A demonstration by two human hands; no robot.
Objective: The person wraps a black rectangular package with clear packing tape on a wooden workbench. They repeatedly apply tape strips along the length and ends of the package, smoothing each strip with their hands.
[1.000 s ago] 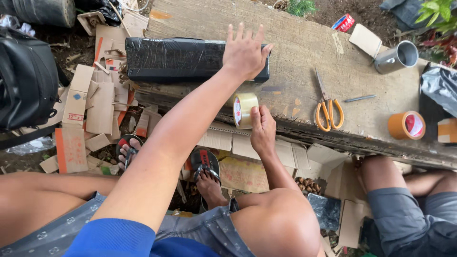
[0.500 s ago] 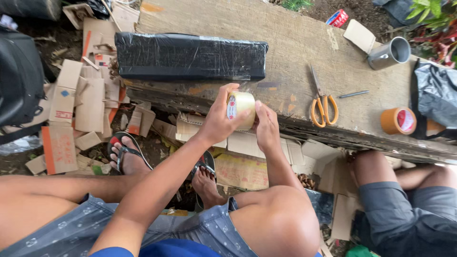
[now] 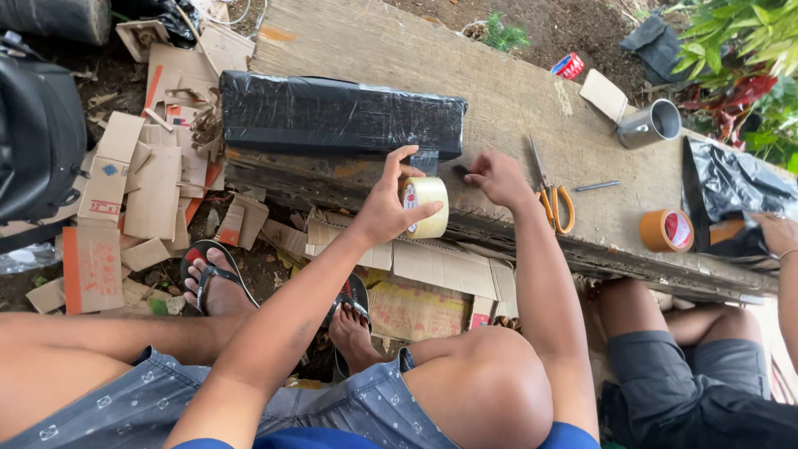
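The left hand grips the tape roll at the surface's near edge while the right hand pinches its free end beside the black-wrapped parcel, a taping step needing a steady pull.

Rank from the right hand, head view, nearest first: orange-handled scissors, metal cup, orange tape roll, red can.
From the right hand:
1. Orange-handled scissors, just to its right on the wooden plank.
2. Metal cup, farther right and up the plank.
3. Orange tape roll, right, near the plank's front edge; close to the cup's distance, so hard to call.

Red can is similarly far, unranked.

Scissors lie on the plank, right of the parcel.
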